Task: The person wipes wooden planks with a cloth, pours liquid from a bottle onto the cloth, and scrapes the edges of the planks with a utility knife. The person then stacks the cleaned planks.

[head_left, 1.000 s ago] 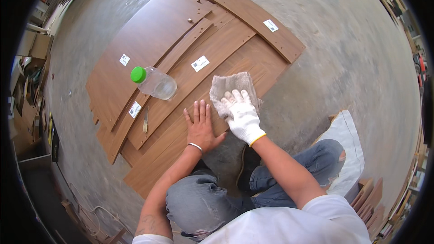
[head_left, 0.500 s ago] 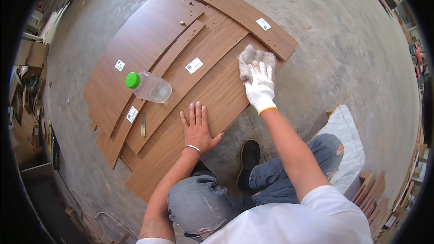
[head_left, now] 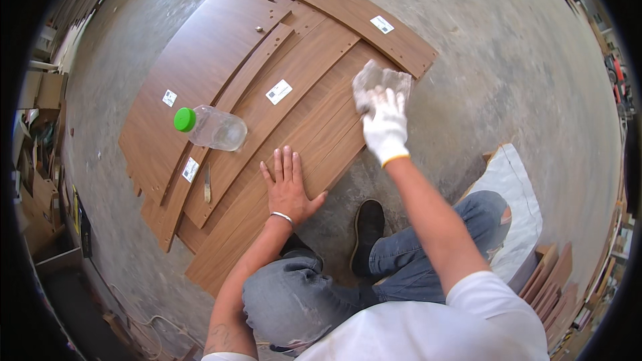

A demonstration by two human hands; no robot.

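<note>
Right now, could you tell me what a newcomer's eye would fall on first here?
Brown wood-grain panels lie fanned across the grey concrete floor. The white-gloved right hand presses a grey cloth on the nearest panel's far end, while the bare left hand lies flat nearer the knees. A clear green-capped plastic bottle lies at left.

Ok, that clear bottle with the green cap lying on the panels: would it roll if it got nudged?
Probably. The bottle lies on its side, round-bodied, with nothing visibly blocking it. It looks like thin clear plastic, likely light and easily dented. The green cap appears on, so spilling seems unlikely.
</note>
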